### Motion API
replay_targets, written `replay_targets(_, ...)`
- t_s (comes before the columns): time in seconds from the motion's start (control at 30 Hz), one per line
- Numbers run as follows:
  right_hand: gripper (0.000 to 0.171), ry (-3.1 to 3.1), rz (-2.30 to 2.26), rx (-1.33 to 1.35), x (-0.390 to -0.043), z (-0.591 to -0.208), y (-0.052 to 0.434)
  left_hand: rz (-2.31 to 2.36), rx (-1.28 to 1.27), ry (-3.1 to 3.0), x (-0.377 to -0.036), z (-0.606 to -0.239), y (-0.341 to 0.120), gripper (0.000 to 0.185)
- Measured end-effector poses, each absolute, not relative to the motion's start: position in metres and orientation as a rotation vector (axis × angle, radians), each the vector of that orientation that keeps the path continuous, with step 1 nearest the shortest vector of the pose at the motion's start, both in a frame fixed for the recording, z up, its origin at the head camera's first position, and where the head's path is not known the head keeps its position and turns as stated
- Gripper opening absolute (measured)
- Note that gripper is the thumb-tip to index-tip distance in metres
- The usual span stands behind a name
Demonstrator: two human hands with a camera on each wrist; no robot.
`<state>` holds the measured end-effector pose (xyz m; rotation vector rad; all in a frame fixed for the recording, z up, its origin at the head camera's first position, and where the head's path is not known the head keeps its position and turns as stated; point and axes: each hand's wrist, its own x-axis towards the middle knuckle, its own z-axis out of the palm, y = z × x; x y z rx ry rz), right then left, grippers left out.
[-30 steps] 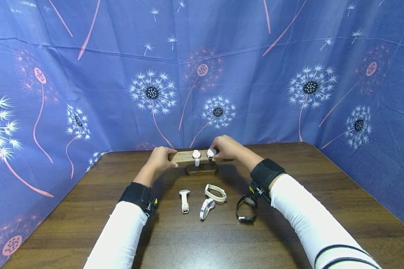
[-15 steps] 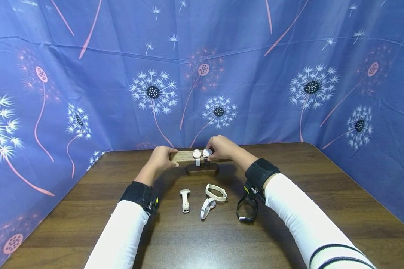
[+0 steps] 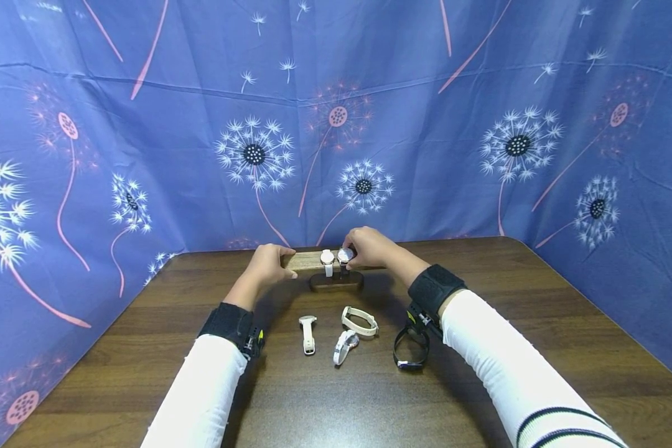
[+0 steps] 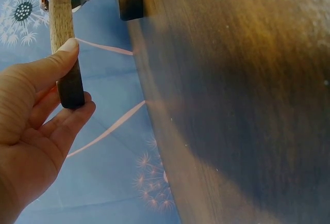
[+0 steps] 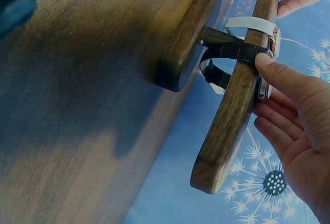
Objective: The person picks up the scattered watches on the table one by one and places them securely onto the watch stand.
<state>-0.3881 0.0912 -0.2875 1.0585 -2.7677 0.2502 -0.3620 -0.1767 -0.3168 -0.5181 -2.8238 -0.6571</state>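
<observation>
the left hand (image 3: 269, 264) pinches the stand's wooden bar (image 3: 308, 259) end while the right hand (image 3: 369, 247) pinches the dark-strapped watch (image 3: 345, 256) on it (a hard tug could tip the stand).

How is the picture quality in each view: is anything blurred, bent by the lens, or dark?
Head view: sharp and evenly lit, but the wide lens bows the table edge. Left wrist view: the tabletop is soft and blurred close to the lens, while the left hand on the wooden bar is clearer. Right wrist view: the stand base is sharp; the near left corner is dark.
</observation>
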Motion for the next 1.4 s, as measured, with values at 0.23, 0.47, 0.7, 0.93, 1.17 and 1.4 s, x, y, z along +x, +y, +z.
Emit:
replay_targets(0.23,0.038,-2.726,0.239,1.086,-0.387,-0.286,0.091,-0.633,-0.504,-2.837,-0.362,-0.315,-0.177,0.056)
replay_targets(0.47,0.036,-2.705,0.156,1.144,-0.381,-0.287,0.090,-0.621,-0.517,-2.818,-0.361,-0.320,-0.177,0.056)
replay_targets(0.7,0.047,-2.684,0.057,1.178,-0.372,-0.278,0.095,-0.595,-0.513,-2.832,-0.356,-0.318,-0.178,0.060)
replay_targets(0.93,0.050,-2.695,-0.019,1.188,-0.356,-0.260,0.107,-0.622,-0.584,-2.782,-0.348,-0.304,-0.176,0.056)
replay_targets(1.17,0.044,-2.653,-0.030,1.240,-0.338,-0.253,0.126,-0.539,-0.642,-2.729,-0.332,-0.292,-0.175,0.040)
replay_targets(1.4,0.038,-2.658,0.059,1.203,-0.320,-0.256,0.147,-0.487,-0.634,-2.699,-0.309,-0.294,-0.171,0.019)
